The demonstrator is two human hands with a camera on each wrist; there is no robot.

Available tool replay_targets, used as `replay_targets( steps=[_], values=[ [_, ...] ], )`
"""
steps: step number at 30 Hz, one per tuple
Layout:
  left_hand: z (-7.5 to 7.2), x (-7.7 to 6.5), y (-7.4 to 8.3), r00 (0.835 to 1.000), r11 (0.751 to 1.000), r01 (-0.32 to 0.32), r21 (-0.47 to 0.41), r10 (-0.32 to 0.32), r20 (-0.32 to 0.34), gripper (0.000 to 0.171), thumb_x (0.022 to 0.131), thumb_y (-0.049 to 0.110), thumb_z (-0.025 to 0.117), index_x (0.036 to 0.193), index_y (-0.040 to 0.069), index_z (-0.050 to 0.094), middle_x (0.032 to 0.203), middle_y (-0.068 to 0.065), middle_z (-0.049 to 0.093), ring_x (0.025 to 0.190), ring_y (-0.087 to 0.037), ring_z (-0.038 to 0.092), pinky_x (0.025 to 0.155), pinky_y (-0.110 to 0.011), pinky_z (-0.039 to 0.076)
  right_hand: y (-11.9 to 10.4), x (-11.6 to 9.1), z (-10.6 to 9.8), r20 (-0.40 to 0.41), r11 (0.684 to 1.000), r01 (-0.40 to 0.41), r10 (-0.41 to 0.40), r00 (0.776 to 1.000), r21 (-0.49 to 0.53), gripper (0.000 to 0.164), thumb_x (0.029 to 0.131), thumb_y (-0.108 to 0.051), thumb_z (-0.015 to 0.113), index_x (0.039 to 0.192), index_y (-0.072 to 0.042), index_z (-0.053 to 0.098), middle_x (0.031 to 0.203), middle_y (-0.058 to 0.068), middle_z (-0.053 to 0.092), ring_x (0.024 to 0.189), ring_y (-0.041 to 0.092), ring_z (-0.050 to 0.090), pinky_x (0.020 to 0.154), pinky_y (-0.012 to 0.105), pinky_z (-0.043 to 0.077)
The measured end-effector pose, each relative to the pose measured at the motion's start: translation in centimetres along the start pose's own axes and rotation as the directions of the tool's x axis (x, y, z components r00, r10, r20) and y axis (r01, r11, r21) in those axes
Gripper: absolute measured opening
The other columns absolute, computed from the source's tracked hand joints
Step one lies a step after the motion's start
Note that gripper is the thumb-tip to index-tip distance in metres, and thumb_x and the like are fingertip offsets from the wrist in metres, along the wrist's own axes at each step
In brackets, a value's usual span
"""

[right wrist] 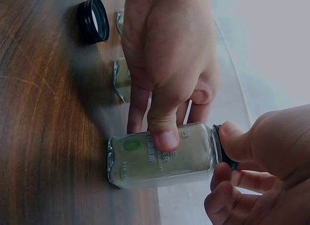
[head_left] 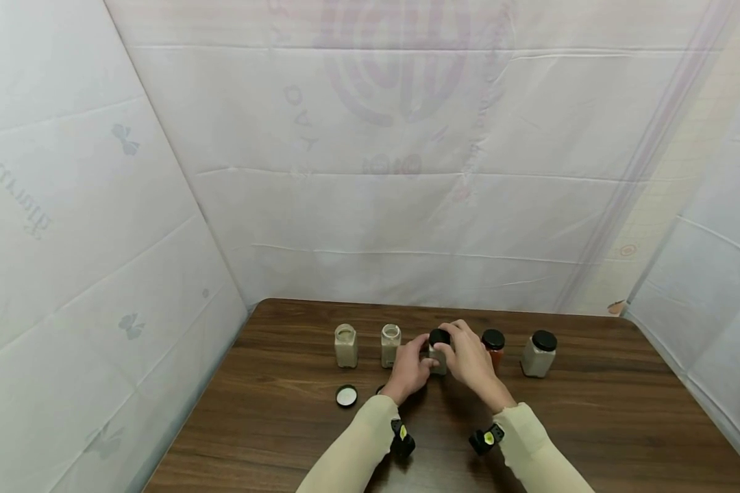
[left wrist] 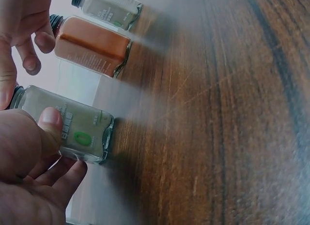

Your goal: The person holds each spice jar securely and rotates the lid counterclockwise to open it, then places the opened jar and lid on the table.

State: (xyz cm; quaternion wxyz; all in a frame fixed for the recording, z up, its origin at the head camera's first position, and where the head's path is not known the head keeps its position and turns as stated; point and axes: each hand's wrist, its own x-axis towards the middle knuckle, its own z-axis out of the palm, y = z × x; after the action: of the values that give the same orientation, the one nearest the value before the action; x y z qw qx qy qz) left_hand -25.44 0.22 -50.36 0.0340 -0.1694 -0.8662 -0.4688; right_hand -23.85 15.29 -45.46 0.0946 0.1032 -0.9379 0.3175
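A square glass spice jar (right wrist: 186,162) of pale powder stands upright on the table between both hands. My left hand (head_left: 409,370) grips its body, thumb across the label and fingers behind. From above, my right hand (head_left: 471,355) pinches the jar's black screw lid (head_left: 440,336) between thumb and fingers. The lid sits on the jar's neck; whether it is loose, I cannot tell. To the left stand two lidless jars, an outer jar (head_left: 346,350) and an inner jar (head_left: 390,350), both holding pale powder.
Right of the hands are a jar of orange-red powder (left wrist: 92,45) and a pale powder jar (head_left: 538,357), both black-lidded. One removed lid (head_left: 347,396) lies inside up in front of the outer open jar. Another lid is mostly hidden by my left hand. White cloth walls border the wooden table (head_left: 271,424).
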Motion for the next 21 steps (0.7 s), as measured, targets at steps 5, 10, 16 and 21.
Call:
replay_targets(
  steps=[5, 10, 16, 21],
  values=[
    [0.01, 0.05, -0.07, 1.0, 1.0, 0.011, -0.016, -0.011, 0.013, 0.04, 0.096, 0.001, 0.069, 0.136, 0.008, 0.063, 0.124, -0.012, 0.071, 0.102, -0.018, 0.073, 0.085, -0.032, 0.058, -0.1, -0.05, -0.06, 0.01, 1.0, -0.017, 0.017, 1.0, -0.002, 0.043, 0.099, -0.021, 0.071, 0.139, -0.008, 0.062, 0.138, 0.016, 0.055, 0.061, 0.017, 0.054, 0.047, 0.031, 0.038],
    [0.01, 0.02, -0.09, 1.0, 1.0, 0.006, -0.006, -0.006, 0.005, 0.039, 0.096, 0.002, 0.069, 0.134, 0.009, 0.064, 0.123, -0.01, 0.072, 0.102, -0.018, 0.072, 0.087, -0.035, 0.058, -0.48, -0.25, -0.29, -0.019, 0.999, -0.043, 0.043, 0.999, 0.002, 0.052, 0.095, -0.026, 0.076, 0.141, -0.007, 0.061, 0.133, 0.016, 0.058, 0.066, 0.02, 0.057, 0.049, 0.032, 0.04],
    [-0.06, -0.03, -0.1, 1.0, 1.0, -0.006, 0.015, 0.006, -0.006, 0.038, 0.096, 0.006, 0.072, 0.133, 0.01, 0.065, 0.122, -0.009, 0.072, 0.103, -0.02, 0.072, 0.09, -0.038, 0.058, -0.52, -0.54, -0.17, -0.102, 0.997, -0.082, 0.083, 0.991, 0.015, 0.056, 0.088, -0.033, 0.083, 0.134, -0.006, 0.064, 0.118, 0.013, 0.064, 0.095, 0.031, 0.066, 0.064, 0.041, 0.054],
    [-0.09, -0.04, -0.12, 1.0, 1.0, -0.004, 0.008, 0.004, -0.003, 0.038, 0.095, 0.006, 0.072, 0.132, 0.01, 0.065, 0.122, -0.011, 0.072, 0.101, -0.02, 0.073, 0.089, -0.037, 0.058, -0.52, -0.69, 0.0, -0.132, 0.995, -0.096, 0.099, 0.986, 0.026, 0.05, 0.086, -0.033, 0.085, 0.123, -0.005, 0.069, 0.112, 0.012, 0.065, 0.095, 0.033, 0.066, 0.066, 0.044, 0.056]
  ],
)
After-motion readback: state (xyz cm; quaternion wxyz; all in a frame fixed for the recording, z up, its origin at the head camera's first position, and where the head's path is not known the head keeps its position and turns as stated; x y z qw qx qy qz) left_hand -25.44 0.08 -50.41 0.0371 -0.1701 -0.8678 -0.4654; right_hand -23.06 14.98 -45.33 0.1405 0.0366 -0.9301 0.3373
